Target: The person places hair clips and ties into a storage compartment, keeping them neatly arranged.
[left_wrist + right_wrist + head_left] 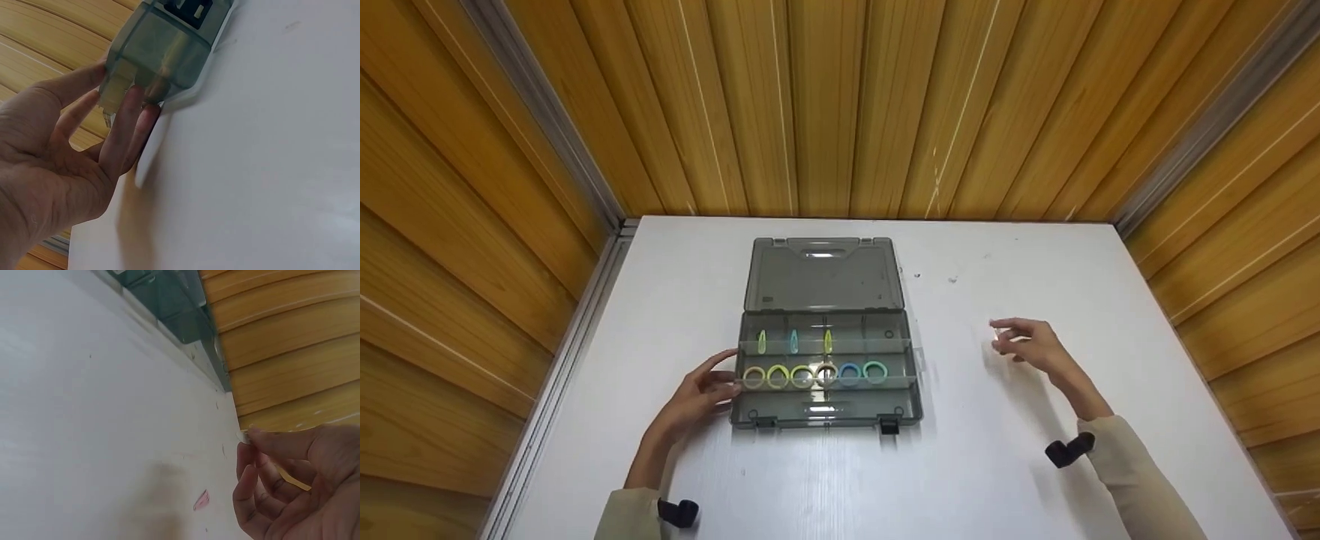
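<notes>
A grey translucent compartment box (825,409) lies with its lid (823,277) laid back. Three snap hair clips (793,342), yellow-green and blue, lie in its upper row. Below them, several ring-shaped hair ties (875,373) in yellow, beige, blue and green line the middle row. My left hand (701,390) touches the box's left side with fairly straight fingers, also against its wall (169,50) in the left wrist view. Off to the right, my right hand (1031,346) pinches a small pale thing (243,437) between thumb and forefinger, above the table; its kind is mostly hidden.
The white table (960,465) carries small dark specks behind the box and a pinkish mark (201,500) in the right wrist view. Wood-panelled walls (825,112) with metal corner posts enclose it. Two dark latches (889,426) are on the box's front edge.
</notes>
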A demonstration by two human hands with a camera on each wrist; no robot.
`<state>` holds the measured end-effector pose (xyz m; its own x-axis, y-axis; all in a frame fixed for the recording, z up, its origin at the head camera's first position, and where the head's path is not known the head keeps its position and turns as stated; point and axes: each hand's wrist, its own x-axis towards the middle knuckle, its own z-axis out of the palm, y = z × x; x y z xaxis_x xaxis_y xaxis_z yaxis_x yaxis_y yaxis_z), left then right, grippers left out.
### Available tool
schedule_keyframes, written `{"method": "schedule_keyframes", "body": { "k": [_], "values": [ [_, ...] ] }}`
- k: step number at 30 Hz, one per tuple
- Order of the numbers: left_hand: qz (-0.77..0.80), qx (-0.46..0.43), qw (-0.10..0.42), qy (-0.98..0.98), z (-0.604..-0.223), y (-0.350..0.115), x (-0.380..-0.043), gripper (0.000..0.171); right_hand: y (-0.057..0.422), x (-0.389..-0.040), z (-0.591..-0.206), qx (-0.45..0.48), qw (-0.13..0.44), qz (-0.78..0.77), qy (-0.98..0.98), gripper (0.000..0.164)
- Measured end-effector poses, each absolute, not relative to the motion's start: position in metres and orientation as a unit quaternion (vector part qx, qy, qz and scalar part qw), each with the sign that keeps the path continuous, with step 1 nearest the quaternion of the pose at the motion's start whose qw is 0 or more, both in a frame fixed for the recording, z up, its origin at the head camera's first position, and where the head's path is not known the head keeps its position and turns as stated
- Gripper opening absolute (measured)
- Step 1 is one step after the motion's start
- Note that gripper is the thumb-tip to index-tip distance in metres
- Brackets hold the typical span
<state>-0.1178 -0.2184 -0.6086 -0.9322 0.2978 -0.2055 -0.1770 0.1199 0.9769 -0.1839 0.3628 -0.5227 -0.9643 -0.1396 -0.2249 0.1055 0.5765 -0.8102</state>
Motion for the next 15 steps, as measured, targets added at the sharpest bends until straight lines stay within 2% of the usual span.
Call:
{"method": "schedule_keyframes", "body": {
  "k": [15],
  "values": [
    [0.656,0.029,0.19,0.73,-0.604,-0.219,-0.118,0.074,0.3,-0.196,-0.507,-0.076,0.121,-0.471,0.87,0.039]
  ]
}}
